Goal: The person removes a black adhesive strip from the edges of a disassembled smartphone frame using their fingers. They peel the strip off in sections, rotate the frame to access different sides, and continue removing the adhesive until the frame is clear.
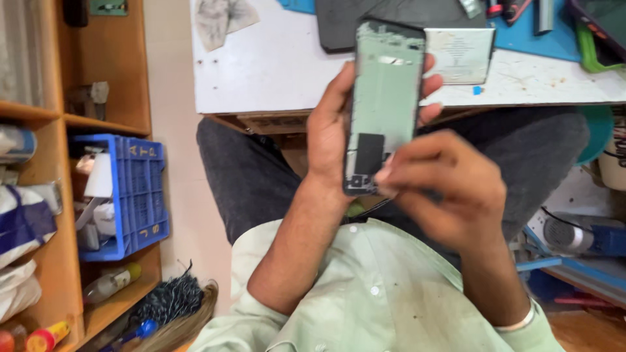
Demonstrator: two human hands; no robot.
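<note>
Your left hand (332,130) grips the opened black phone frame with its pale green inner plate (385,98) upright in the air, just before the white worktable's near edge (274,78). Hold it steady; your right hand (450,189), fingers pinched, works at its lower corner. Open room lies above your lap.

The opened phone frame (385,98) looked like matt pale-green metal with a black patch toward six o'clock. At three o'clock of it lay a dull silvery battery (460,55) on a scuffed, stained white worktop (274,65). At nine o'clock stood a glossy blue plastic crate (134,195) on smooth wooden shelving (98,72).
</note>
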